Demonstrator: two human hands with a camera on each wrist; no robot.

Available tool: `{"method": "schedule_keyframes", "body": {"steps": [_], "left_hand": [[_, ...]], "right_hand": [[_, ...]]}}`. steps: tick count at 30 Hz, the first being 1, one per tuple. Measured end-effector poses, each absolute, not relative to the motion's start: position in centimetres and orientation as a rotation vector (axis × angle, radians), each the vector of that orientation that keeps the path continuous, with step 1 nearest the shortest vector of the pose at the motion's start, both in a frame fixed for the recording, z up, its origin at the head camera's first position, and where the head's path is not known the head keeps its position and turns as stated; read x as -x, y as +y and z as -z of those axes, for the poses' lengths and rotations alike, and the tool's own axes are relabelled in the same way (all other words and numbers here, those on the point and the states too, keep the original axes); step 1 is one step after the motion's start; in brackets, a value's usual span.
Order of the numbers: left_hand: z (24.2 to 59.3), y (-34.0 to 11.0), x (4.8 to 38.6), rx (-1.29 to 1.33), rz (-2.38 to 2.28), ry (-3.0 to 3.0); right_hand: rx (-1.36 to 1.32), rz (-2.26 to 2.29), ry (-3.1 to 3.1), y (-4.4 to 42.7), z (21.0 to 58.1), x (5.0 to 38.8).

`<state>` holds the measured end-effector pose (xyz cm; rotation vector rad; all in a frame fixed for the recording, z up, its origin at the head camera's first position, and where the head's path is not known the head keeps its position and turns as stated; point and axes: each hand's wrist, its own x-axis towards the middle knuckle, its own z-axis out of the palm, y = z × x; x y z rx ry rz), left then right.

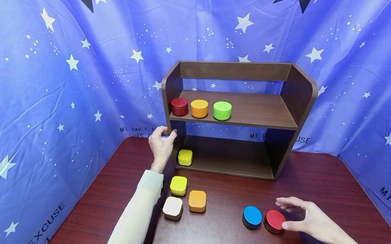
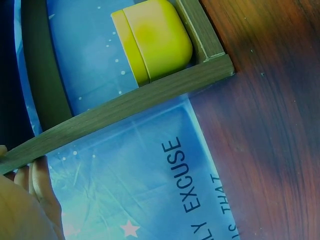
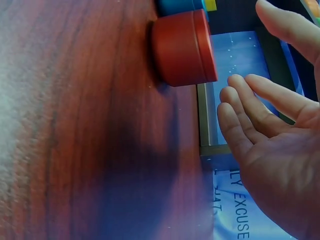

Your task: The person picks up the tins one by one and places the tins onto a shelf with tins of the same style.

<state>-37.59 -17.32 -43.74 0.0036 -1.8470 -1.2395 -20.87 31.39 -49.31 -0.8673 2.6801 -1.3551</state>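
Right wrist view alone separates hand [image 3: 282, 142] from red cylinder [image 3: 181, 49].

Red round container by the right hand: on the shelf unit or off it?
Off. The red round container stands on the table in front of the shelf unit, beside the blue container.

The head view is bright and fairly sharp, with pale glare on the tabletop [image 1: 220, 241] in front of the shelf [image 1: 243, 123] and gloom low inside it. Both wrist views are dimmer and softer. In the right one, a broad, soft-edged shadow darkens the tabletop before the shelf, whitish glare lying farther from it.
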Motion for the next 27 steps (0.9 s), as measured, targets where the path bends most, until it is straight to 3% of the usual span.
{"method": "schedule_keyframes", "body": {"steps": [27], "left_hand": [[43.7, -17.2, 37.5, -0.007, 1.236, -1.848]], "right_hand": [[0.936, 1.384, 2.545, 31.4, 51.4, 20.8]]}}
